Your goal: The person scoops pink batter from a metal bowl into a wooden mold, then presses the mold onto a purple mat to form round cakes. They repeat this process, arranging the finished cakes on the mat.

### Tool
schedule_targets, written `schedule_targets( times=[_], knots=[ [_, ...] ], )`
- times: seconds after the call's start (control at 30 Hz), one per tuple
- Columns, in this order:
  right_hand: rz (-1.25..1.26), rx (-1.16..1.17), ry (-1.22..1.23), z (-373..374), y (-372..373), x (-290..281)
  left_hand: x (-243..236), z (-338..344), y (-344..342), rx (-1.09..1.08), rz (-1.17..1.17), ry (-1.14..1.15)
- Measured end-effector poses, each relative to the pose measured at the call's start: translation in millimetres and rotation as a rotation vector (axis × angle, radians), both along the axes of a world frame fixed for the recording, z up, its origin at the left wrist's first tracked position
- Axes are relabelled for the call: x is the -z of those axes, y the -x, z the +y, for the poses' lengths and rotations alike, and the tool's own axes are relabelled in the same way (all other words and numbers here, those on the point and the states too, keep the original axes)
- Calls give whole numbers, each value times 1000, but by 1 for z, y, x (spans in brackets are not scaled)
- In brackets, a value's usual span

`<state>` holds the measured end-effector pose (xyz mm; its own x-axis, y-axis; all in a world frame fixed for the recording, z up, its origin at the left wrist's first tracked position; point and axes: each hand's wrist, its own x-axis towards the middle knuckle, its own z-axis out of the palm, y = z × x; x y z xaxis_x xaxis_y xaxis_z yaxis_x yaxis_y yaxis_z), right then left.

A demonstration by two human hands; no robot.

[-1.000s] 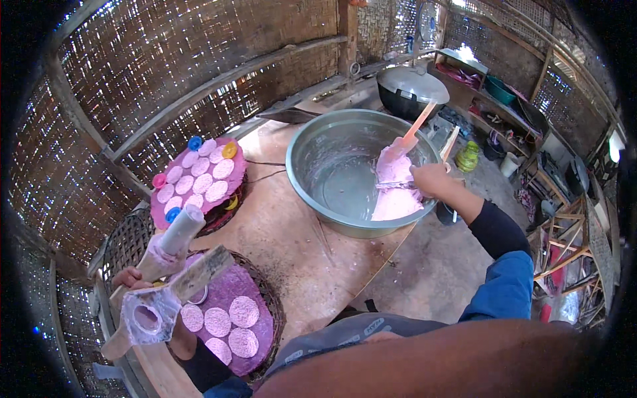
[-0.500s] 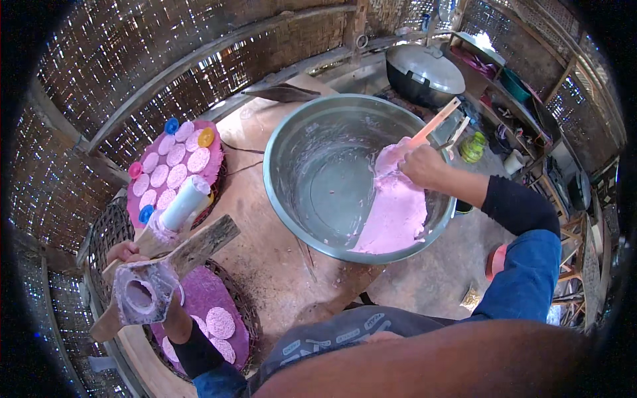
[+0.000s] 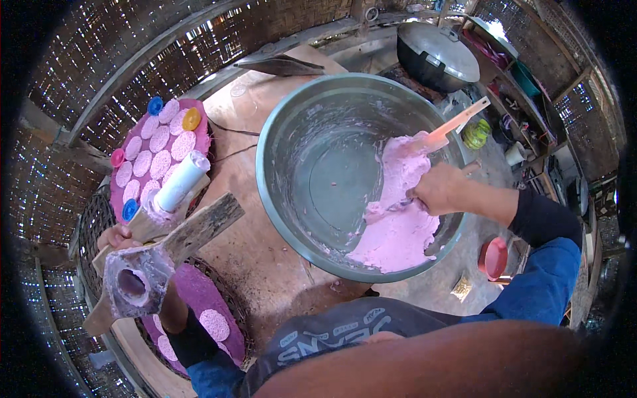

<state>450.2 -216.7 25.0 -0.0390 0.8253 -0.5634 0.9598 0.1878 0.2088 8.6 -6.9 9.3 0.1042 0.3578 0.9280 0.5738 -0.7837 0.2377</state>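
My left hand (image 3: 116, 237) is closed around a wooden press (image 3: 202, 229) made of crossed boards. One end has a dough-smeared round opening (image 3: 133, 284), and a white cylinder (image 3: 182, 179) sticks out beyond. My right hand (image 3: 441, 189) is closed inside the large green-grey basin (image 3: 265, 199), low against the pink dough (image 3: 398, 239). It grips a tool whose thin brownish handle (image 3: 472, 167) shows past the hand; its working end is mostly buried in dough. Beside it, a spatula with an orange-pink handle (image 3: 458, 121) rests in the dough, leaning over the rim.
To the left, a purple-covered basket tray (image 3: 136, 162) bears several pink discs and coloured plastic discs. A second purple tray (image 3: 199, 288) with pink discs lies nearer. A lidded black pot (image 3: 434, 66) stands at the back right, and a red container (image 3: 492, 259) is on the floor.
My right hand has moved down away from the spatula and into the dough, which is now parted in the middle. The left hand still holds the press. The view has shifted slightly.
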Motion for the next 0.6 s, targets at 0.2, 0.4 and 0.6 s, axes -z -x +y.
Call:
schedule_targets(
  times=[0.2,0.4,0.6],
  knots=[
    [63,49,118,-2,31,1,1,2,-6,53,-17,15],
    [145,237,172,-8,54,-5,-1,-2,-13,116,-48,28],
    [242,204,-80,-39,60,-27,-2,-5,-13,162,-107,236]
  ],
)
